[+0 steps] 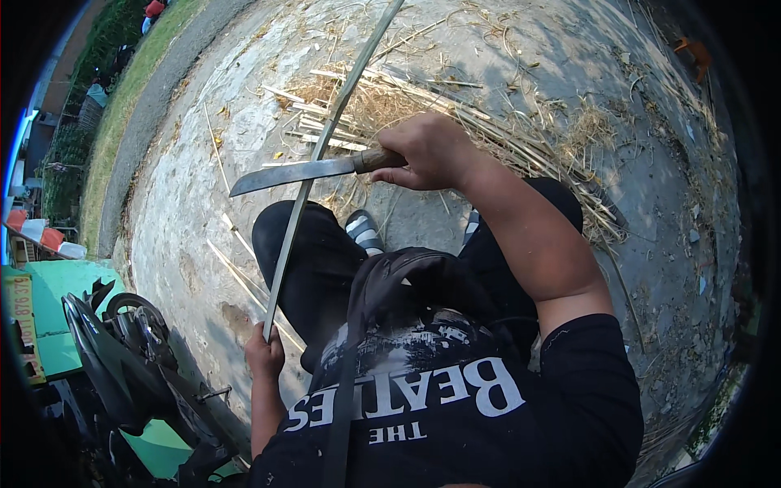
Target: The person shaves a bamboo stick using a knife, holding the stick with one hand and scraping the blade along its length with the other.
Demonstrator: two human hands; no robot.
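My right hand (429,153) is closed round the wooden handle of a large knife (297,174), whose broad metal blade points left. The blade lies across a long, narrow greenish strip (325,134) that looks like split bamboo. My left hand (264,354) grips the lower end of that strip beside my left knee. From there the strip slants up past the knife and out over the top edge. Whether the blade cuts into the strip or only touches it, I cannot tell.
Beyond my feet lies a pile of pale split strips (488,122) with curly shavings (382,110). A few loose strips (236,268) are on the ground to my left. A motorcycle (138,358) stands at the lower left, and an orange object (693,55) at the far right.
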